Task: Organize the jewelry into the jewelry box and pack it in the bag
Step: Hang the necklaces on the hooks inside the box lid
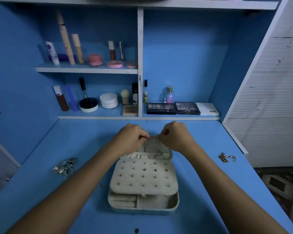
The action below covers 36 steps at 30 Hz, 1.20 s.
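An open cream jewelry box lies in the middle of the blue desk. Its earring panel holds several stud earrings, and thin necklaces hang in the lid's pocket. My left hand and my right hand meet at the top edge of the lid, fingertips pinching something small there; it looks like a thin chain, but it is too fine to tell. A pile of silver rings lies on the desk to the left. A gold chain bracelet lies to the right. No bag is in view.
Shelves behind the desk carry cosmetics: tubes and pink jars above, compacts and a brush below, eyeshadow palettes and a perfume bottle at the right. A white slatted panel borders the desk on the right.
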Each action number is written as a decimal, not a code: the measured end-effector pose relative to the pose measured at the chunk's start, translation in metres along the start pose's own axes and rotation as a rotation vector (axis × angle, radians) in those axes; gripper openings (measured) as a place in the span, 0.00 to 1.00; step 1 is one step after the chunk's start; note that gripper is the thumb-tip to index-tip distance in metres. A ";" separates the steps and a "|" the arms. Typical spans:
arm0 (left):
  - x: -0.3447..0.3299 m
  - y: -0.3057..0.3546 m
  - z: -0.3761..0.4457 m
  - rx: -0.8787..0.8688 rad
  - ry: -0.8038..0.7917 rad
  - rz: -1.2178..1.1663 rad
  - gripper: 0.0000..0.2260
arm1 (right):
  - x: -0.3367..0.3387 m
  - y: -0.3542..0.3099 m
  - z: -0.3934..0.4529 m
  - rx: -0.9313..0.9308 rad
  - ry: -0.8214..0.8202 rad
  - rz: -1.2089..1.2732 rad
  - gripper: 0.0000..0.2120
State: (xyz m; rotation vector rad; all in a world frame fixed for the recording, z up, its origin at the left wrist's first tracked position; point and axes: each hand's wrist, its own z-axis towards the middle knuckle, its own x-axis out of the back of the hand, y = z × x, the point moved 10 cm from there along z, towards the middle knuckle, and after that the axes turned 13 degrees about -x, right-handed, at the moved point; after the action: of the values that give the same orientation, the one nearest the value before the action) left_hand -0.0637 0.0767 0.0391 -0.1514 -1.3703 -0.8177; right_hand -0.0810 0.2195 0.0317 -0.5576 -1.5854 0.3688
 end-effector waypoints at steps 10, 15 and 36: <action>-0.014 0.009 0.010 -0.006 -0.222 0.177 0.15 | -0.012 0.010 0.007 -0.115 0.072 -0.016 0.14; -0.016 0.010 0.007 0.034 -0.250 0.146 0.12 | -0.013 0.014 0.008 -0.139 0.022 -0.039 0.15; -0.017 0.014 -0.001 0.097 -0.109 -0.236 0.11 | 0.030 -0.012 -0.029 -0.003 -0.221 -0.063 0.05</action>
State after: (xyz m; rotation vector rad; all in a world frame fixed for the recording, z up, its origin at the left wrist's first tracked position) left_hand -0.0546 0.0933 0.0287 0.0431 -1.5473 -0.9474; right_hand -0.0550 0.2232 0.0657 -0.4803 -1.8121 0.3905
